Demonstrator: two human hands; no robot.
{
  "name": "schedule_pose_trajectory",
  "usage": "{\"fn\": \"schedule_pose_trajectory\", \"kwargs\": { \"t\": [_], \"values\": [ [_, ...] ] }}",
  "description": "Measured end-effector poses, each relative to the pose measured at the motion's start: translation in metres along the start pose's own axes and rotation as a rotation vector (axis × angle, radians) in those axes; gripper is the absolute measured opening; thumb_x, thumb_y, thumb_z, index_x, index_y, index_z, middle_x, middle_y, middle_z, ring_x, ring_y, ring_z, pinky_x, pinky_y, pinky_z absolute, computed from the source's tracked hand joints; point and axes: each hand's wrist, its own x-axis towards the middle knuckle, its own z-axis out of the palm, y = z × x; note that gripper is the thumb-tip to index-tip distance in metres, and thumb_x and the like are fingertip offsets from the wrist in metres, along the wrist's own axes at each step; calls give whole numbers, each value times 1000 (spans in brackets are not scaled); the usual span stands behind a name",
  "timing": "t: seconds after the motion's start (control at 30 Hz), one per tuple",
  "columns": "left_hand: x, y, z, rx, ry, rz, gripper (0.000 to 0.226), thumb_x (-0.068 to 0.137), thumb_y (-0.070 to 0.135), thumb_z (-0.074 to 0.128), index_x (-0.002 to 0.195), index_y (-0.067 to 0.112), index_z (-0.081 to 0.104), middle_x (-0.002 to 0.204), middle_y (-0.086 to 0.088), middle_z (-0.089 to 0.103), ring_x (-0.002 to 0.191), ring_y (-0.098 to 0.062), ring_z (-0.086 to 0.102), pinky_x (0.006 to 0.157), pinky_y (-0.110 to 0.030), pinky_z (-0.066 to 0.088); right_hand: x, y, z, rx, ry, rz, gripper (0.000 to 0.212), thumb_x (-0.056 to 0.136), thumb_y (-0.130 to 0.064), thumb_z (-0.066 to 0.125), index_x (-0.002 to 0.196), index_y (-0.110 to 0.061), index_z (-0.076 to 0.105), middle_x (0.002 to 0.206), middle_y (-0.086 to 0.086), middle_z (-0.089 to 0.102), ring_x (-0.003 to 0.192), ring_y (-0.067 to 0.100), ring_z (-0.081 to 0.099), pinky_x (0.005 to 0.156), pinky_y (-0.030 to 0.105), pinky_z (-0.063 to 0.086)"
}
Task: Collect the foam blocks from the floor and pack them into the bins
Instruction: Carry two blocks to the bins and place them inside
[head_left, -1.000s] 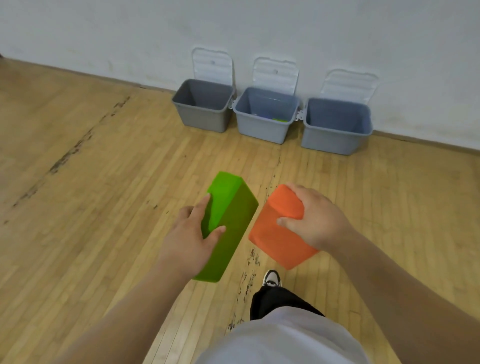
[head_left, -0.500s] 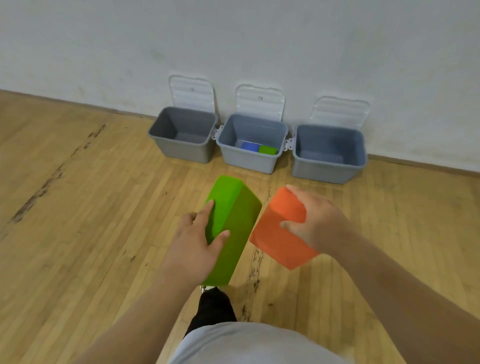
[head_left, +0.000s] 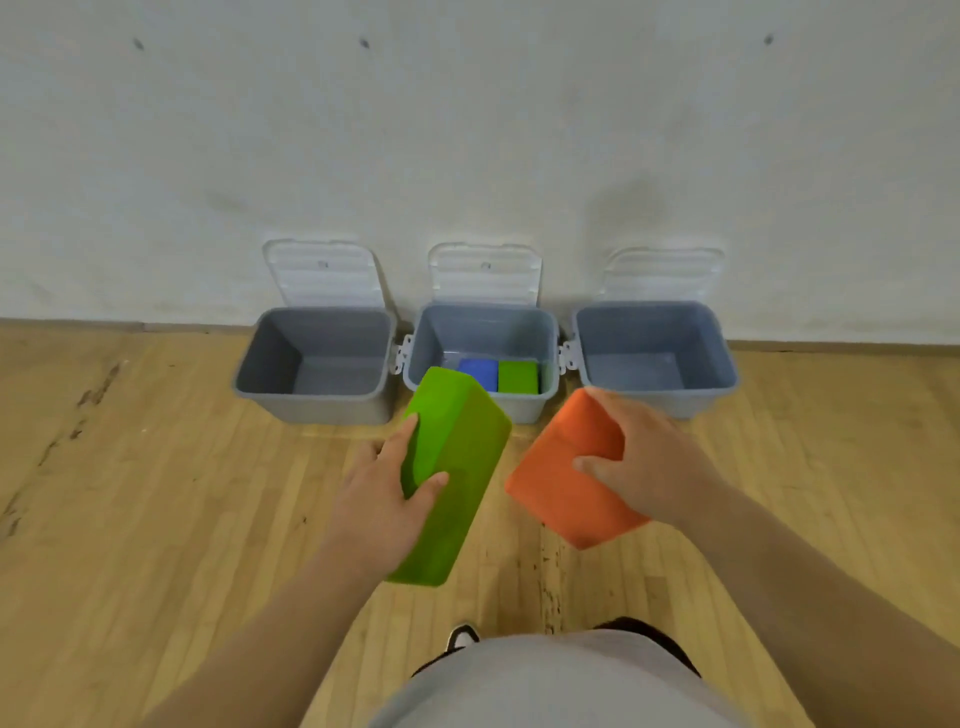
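Green block (head_left: 462, 441): L hand (head_left: 375, 501); orange block (head_left: 558, 486): R hand (head_left: 652, 465).

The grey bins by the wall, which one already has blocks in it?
The middle bin: a blue block and a green block lie in it. The left bin and right bin show only bare bottoms.

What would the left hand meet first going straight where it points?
Probably the middle bin: the left hand, holding the green block, points at its front rim. Height and depth are unclear.
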Motion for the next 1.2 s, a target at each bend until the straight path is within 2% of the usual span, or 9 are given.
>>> {"fn": "schedule_pose_trajectory", "kwargs": {
  "t": [0.07,0.23,0.43,0.63,0.73,0.83,1.0,1.1,1.2],
  "values": [
    [41,-4,-16,34,-14,4,80,95,59,57,159,47,13,124,9,36,119,-20,52,99,-40,46,35,-10,-3,9,7,24,86,85,-52,76,154,-42,25,150,-7,46,131,21,49,106,45,45],
    [139,-16,-24,40,-21,-52,80,96,61,55,159,47,8,141,1,41,120,-18,49,101,-42,47,135,-14,0,34,-40,55,85,88,-51,73,156,-42,24,152,-7,43,132,21,48,104,42,44],
    [266,-20,-8,23,-39,-176,81,98,55,57,161,44,7,140,-2,41,122,-21,48,102,-44,46,294,4,10,46,-124,23,88,85,-51,75,156,-41,25,152,-5,44,133,21,48,107,42,43],
    [413,-16,20,-18,-18,-364,84,97,52,59,160,47,3,141,-3,35,118,-21,48,103,-48,45,481,21,17,-15,-299,-8,86,82,-45,79,155,-39,32,148,4,47,134,28,48,109,41,40],
    [484,-23,41,-34,-12,-411,88,96,48,64,160,47,4,132,0,33,110,-21,50,98,-40,43,558,28,31,-71,-363,-4,87,82,-44,78,155,-39,30,151,3,45,134,28,47,109,43,41],
    [554,-41,69,-18,-65,-461,89,96,44,65,162,44,5,130,1,30,101,-18,46,90,-34,39,624,37,61,-88,-401,23,86,84,-47,76,155,-39,28,149,2,45,132,28,48,106,47,44],
    [664,-101,139,-44,-161,-478,90,95,43,67,159,49,3,124,6,25,115,-28,52,99,-46,45,707,77,139,-49,-427,152,88,86,-48,75,156,-41,23,150,3,44,131,30,49,105,51,45],
    [711,-139,182,16,-218,-467,89,95,47,66,157,51,2,135,2,29,114,-28,52,96,-48,49,739,104,191,-37,-418,234,87,87,-49,74,156,-42,21,151,2,43,131,31,48,104,53,45],
    [744,-174,225,84,-263,-452,90,95,49,65,157,51,1,141,-3,30,119,-34,53,96,-51,50,763,128,240,-30,-455,287,88,87,-52,72,156,-45,18,153,1,40,132,30,47,104,55,45]
  ]
}}
